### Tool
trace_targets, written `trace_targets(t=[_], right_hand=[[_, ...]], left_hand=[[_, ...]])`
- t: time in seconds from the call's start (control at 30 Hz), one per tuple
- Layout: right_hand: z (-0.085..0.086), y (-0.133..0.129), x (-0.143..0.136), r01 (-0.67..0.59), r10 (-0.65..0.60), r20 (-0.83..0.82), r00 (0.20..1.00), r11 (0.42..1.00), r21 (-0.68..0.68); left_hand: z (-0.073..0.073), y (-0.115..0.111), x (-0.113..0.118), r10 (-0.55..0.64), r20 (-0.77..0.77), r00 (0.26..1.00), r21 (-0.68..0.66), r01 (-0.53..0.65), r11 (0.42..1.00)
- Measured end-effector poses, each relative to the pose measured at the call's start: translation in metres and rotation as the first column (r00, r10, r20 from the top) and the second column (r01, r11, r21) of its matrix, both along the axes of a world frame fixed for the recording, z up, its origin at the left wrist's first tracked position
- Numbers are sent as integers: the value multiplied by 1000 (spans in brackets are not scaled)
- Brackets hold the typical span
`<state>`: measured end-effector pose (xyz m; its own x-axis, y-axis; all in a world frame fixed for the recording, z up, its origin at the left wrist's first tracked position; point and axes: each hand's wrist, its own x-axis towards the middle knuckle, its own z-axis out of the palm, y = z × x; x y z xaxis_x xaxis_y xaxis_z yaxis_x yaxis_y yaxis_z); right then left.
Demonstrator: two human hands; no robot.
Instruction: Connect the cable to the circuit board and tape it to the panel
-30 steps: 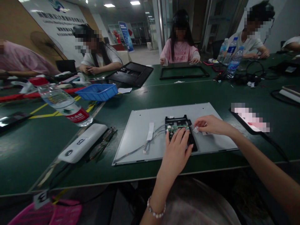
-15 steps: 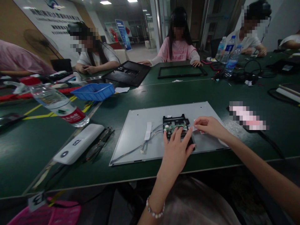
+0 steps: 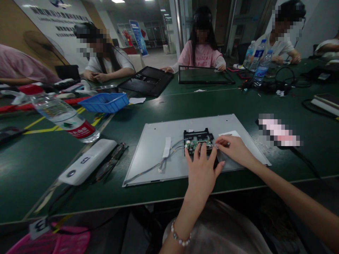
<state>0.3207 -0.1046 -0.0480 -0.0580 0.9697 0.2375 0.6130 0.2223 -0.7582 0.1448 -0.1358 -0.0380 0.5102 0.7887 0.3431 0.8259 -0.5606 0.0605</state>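
Note:
My left hand (image 3: 202, 169) lies with spread fingers on a green circuit board (image 3: 192, 145) in a black bracket (image 3: 197, 133). The bracket rests on a flat, pale metal panel (image 3: 153, 141). At the board's right edge, my right hand (image 3: 233, 148) has thumb and fingers pinched together; what is between them is too small to make out. Grey cables (image 3: 148, 171) run from the board's left side across the panel, with a strip of white tape (image 3: 166, 147) over them. Behind my right hand a white label (image 3: 237, 133) shows on the panel.
Left of the panel are glasses (image 3: 111, 162), a white power bank (image 3: 88, 162) and a tilted water bottle (image 3: 66, 118). A blue tray (image 3: 104, 102) stands farther back. Across the green table (image 3: 169, 104), a person handles a black frame (image 3: 206, 83). A phone-like object (image 3: 280, 132) lies right.
My right hand has shifted slightly left and down against the board's edge, uncovering the white label. Across the table, the person has tilted up the far side of the black frame.

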Motion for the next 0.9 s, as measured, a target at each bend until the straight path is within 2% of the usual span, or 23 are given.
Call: trace_targets(t=[0.23, 0.47, 0.77, 0.9], right_hand=[[-4, -9, 0, 13, -29, 196, 980, 997, 81], [-11, -36, -5, -92, 54, 318, 946, 990, 107], [-16, -48, -7, 32, -49, 138, 989, 992, 126], [-15, -50, -5, 41, -56, 126, 990, 992, 118]], left_hand=[[2, -1, -1, -9, 23, 1000, 4, 9, 1000], [1, -2, -1, -7, 16, 1000, -3, 7, 1000], [3, -5, -1, -11, 18, 1000, -2, 11, 1000], [3, -6, -1, -10, 14, 1000, -4, 10, 1000]])
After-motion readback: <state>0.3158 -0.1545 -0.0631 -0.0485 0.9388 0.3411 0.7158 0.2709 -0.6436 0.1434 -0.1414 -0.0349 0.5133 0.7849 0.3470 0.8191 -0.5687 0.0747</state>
